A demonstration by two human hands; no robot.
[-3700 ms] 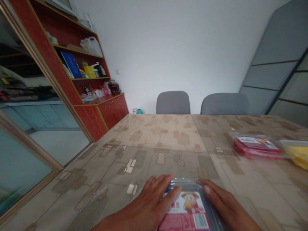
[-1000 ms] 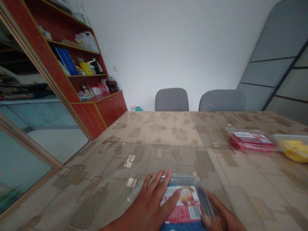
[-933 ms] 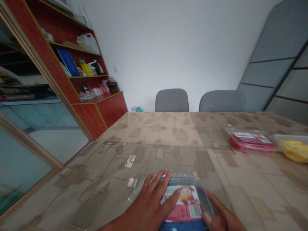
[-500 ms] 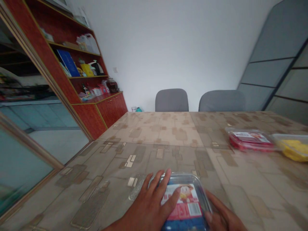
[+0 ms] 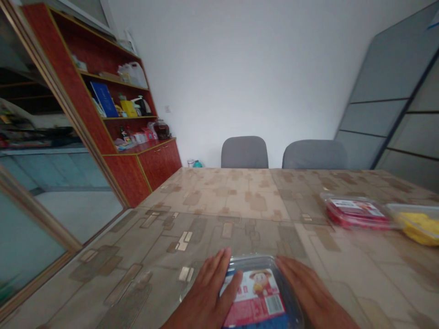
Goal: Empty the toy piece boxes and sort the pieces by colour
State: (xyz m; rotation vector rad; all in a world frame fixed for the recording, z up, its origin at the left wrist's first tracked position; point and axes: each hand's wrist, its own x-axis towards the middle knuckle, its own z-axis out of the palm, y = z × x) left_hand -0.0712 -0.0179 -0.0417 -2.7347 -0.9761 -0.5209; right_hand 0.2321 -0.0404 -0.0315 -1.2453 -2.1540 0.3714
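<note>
Container [image 5: 255,294], clear with blue contents, located on the desk [image 5: 240,192]. Left hand [image 5: 212,290]: thumb spread apart from fingers, contacting the label [image 5: 254,314]. Right hand [image 5: 308,290]: fingers extended along the right side; grip cannot be determined. Red-filled box [image 5: 358,214] and yellow-filled tub [image 5: 416,224] noted farther right.

My left hand [image 5: 212,292] lies on the left side of a clear plastic box [image 5: 254,264], thumb over its printed label [image 5: 255,299]; my right hand [image 5: 304,287] rests, fingers extended, along the box's right edge. Farther off to the right on the patterned table [image 5: 212,196]: a red-filled box [image 5: 358,221] beside a yellow-filled box [image 5: 413,209]. Two grey chairs [image 5: 244,152] stand at the far edge.
</note>
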